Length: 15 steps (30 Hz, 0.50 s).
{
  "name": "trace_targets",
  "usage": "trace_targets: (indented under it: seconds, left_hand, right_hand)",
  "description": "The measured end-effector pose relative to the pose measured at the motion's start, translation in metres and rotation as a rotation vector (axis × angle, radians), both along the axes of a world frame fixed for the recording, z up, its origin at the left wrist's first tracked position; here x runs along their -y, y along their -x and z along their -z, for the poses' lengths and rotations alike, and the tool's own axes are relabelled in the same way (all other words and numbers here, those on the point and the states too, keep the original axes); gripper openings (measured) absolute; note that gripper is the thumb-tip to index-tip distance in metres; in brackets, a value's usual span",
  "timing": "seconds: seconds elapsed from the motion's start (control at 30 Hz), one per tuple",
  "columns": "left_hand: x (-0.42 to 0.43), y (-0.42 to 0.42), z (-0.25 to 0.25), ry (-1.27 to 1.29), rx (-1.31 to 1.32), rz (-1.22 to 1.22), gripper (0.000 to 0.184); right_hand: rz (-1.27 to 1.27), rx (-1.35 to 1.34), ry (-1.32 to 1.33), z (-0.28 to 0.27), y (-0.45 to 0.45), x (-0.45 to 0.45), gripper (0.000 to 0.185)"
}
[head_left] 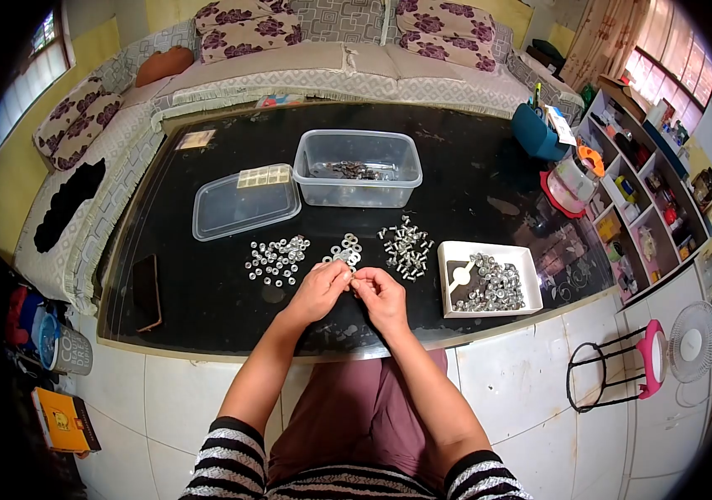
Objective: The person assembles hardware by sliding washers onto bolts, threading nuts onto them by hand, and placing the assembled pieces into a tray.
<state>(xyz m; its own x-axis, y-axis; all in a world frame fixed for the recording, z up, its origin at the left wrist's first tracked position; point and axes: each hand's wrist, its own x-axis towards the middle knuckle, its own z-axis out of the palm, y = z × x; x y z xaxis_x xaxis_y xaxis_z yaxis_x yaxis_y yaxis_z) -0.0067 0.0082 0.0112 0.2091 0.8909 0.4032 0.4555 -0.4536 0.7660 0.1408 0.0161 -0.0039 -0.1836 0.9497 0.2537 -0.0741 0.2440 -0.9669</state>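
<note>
My left hand [323, 289] and my right hand [380, 298] meet over the table's near side, fingertips pinched together around something small that I cannot make out. Just beyond them lies a pile of flat washers [346, 247], partly covered by my fingers. To the left of the washers are scattered nuts [276, 259]. A heap of short bolts [407, 249] lies to the right. Farther right, a white box [446, 306] holds many small metal fasteners [498, 286] and a pale flat piece with a round middle [461, 276].
A clear plastic tub [356, 197] with dark small parts stands behind the piles, its lid [243, 208] beside it. A phone [147, 292] lies at the left edge of the black table [214, 308]. A jar [574, 179] and a blue container [537, 133] stand at right.
</note>
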Motion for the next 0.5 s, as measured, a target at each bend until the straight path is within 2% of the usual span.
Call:
trace_targets:
  seconds: [0.13, 0.2, 0.23, 0.3, 0.5]
  left_hand:
    - [-0.004, 0.003, 0.008, -0.038, -0.094, 0.000, 0.015]
    - [0.003, -0.004, -0.006, 0.040, 0.161, -0.039, 0.016]
    - [0.003, -0.005, -0.006, 0.040, 0.161, -0.039, 0.016]
    - [0.003, -0.006, -0.007, -0.085, 0.062, -0.029, 0.018]
    - [-0.004, 0.004, 0.007, -0.018, -0.093, 0.019, 0.017]
  right_hand:
    - [0.013, 0.015, 0.004, -0.002, 0.000, 0.001, 0.010]
    - [0.008, -0.011, 0.022, 0.000, 0.000, 0.000, 0.010]
    - [0.003, -0.038, 0.040, 0.000, 0.000, 0.000, 0.010]
    - [0.002, -0.031, 0.030, 0.000, 0.000, 0.000, 0.011]
    - [-0.002, 0.036, -0.016, 0.000, 0.000, 0.000, 0.011]
